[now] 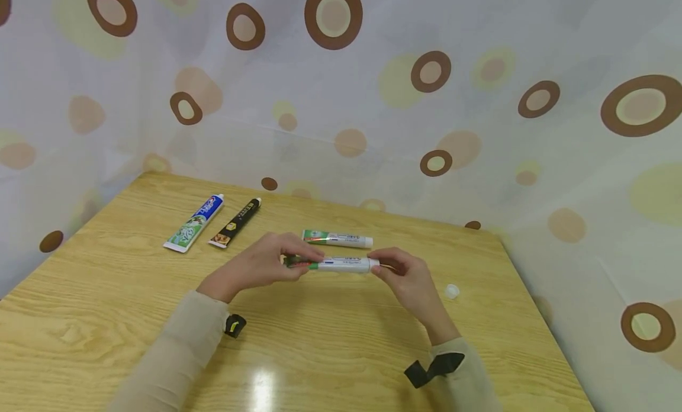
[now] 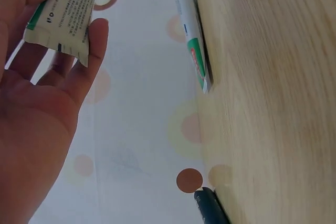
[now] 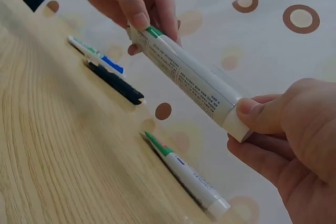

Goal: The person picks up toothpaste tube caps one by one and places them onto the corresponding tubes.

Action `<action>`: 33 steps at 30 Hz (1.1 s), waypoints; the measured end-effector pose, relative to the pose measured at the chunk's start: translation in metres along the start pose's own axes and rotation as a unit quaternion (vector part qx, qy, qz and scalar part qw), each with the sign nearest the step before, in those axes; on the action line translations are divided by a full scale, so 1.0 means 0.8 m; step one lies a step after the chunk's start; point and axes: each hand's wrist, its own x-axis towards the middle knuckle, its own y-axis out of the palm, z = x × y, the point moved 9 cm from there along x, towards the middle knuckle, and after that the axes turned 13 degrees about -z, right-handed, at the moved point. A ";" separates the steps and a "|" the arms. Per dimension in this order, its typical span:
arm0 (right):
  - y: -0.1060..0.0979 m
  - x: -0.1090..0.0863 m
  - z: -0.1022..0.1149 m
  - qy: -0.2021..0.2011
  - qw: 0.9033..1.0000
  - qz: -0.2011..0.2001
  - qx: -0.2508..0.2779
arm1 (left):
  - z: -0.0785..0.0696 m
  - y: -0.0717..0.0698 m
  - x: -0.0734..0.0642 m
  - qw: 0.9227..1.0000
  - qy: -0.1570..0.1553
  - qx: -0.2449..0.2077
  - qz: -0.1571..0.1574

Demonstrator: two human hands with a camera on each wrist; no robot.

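Note:
A white and green toothpaste tube is held level above the table between both hands. My left hand pinches its flat crimped end between thumb and fingers. At the white cap end, my right hand grips the tube with thumb and fingers, as the right wrist view shows at the cap. Printed small text covers the side of the tube facing the wrist cameras. Just behind it, a similar white and green toothpaste tube lies on the table, its cap pointing right.
On the wooden table, a blue and green toothpaste tube and a black toothpaste tube lie at the back left. A small loose white cap sits right of my right hand. Spotted cloth hangs behind the table.

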 end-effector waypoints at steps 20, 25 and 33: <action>0.012 0.025 -0.048 -0.006 0.995 -0.017 -0.098 | 0.046 0.037 0.040 0.997 -0.005 0.063 0.043; 0.015 0.028 -0.053 0.002 0.995 -0.022 -0.099 | 0.055 0.043 0.042 0.997 -0.032 0.059 0.045; 0.021 0.032 -0.059 0.012 0.993 -0.034 -0.111 | 0.063 0.048 0.044 0.995 -0.042 0.076 0.047</action>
